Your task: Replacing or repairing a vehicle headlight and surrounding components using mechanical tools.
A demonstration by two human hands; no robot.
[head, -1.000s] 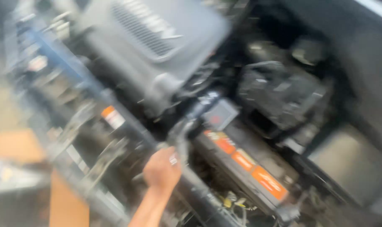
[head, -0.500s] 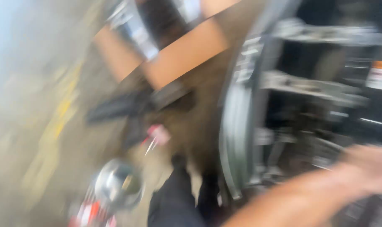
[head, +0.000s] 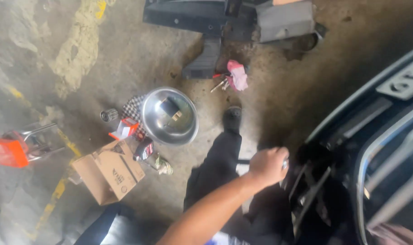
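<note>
Metal tool (head: 284,164): small, shiny, at 3 o'clock of the fist, against the car's dark front grille (head: 315,181); kind unclear, mostly hidden.
Left hand (head: 267,165): fingers clenched around the tool.
Right hand (head: 395,233): blurred at 5 o'clock frame edge; finger state cannot be told.
Floor, 9 o'clock: steel bowl (head: 169,116), cardboard box (head: 108,171).

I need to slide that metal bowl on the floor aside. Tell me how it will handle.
The metal bowl looks thin and shiny, so probably light and slick to hold. Its rounded shape suggests it may rock or spin when pushed across the rough concrete floor. Small items lie inside, likely to rattle or slide if it tilts.
</note>
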